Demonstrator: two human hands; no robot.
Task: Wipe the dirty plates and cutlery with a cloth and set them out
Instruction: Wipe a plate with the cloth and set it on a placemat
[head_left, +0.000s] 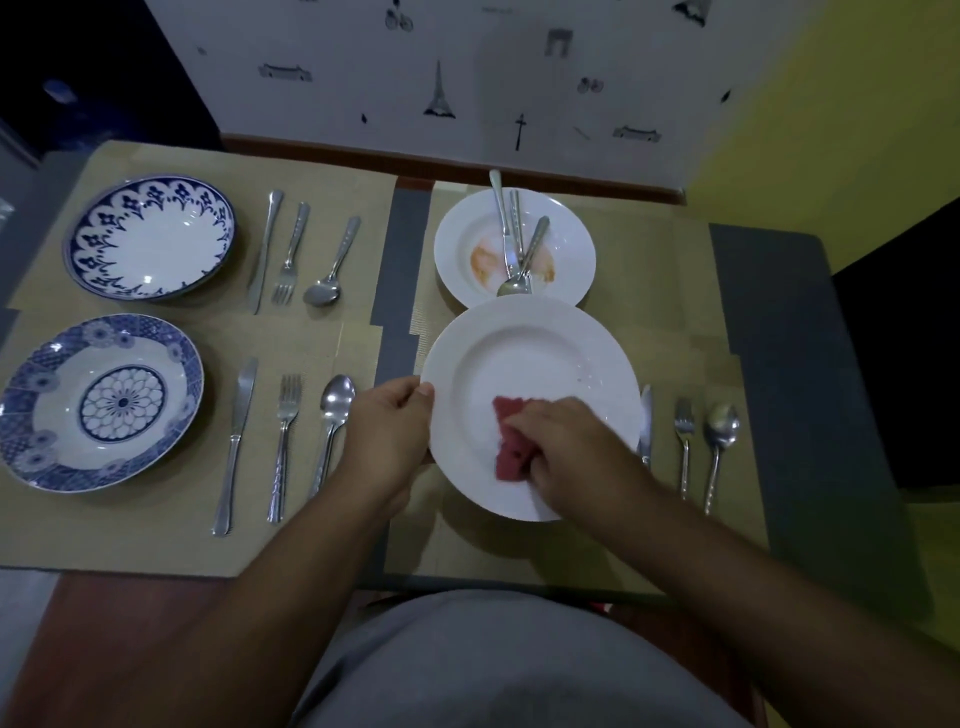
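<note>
Red cloth (511, 436) under right hand (563, 441) | left hand (389, 426) grips white plate (530, 353) rim

Far left: far-left plate (150, 239) on the worktop (769, 364); far-left cutlery (291, 254) in a row just to its right.
Near left: near-left plate (98, 402) in front of it; near-left cutlery (283, 447) in a row to its right.
Far right: far-right plate (457, 244) with loose cutlery (514, 244) lying in it.
Near right: near-right plate (530, 353) in front, overlapping that plate's near rim; cloth (506, 436) in it, held by the right hand (566, 447); left hand (389, 431) grips its left rim; near-right cutlery (684, 441) in a row to its right.
</note>
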